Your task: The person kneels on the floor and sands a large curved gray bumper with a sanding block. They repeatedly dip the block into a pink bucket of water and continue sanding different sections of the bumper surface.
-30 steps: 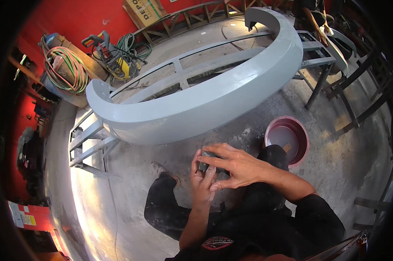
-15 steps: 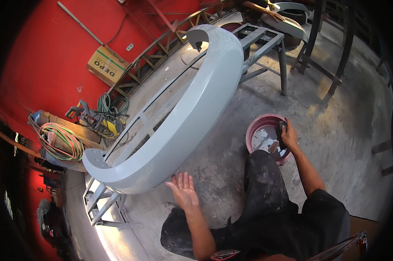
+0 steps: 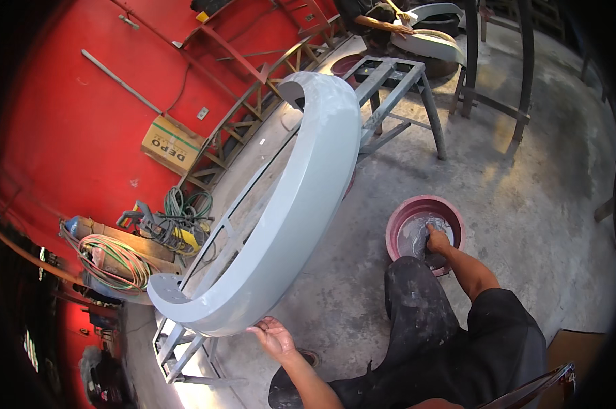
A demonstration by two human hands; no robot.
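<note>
The grey panel (image 3: pixel 315 184) lay across stands (image 3: pixel 433 123), its curved outer face turned toward the person. The left hand (image 3: pixel 274 339) was palm up at the panel's near lower edge, its fingers loosely spread and gripping nothing; whether a fingertip touched that edge could not be told. To the right of the panel, the right hand (image 3: pixel 439 240) was down in the cloudy water (image 3: pixel 411 232) of a pink basin (image 3: pixel 460 225); its fingers were partly hidden, so its grip could not be told. Grey covered the panel's visible face, with paler marks toward its far end. The work seemed partway: neither hand was working the face, whose finish was unclear.
</note>
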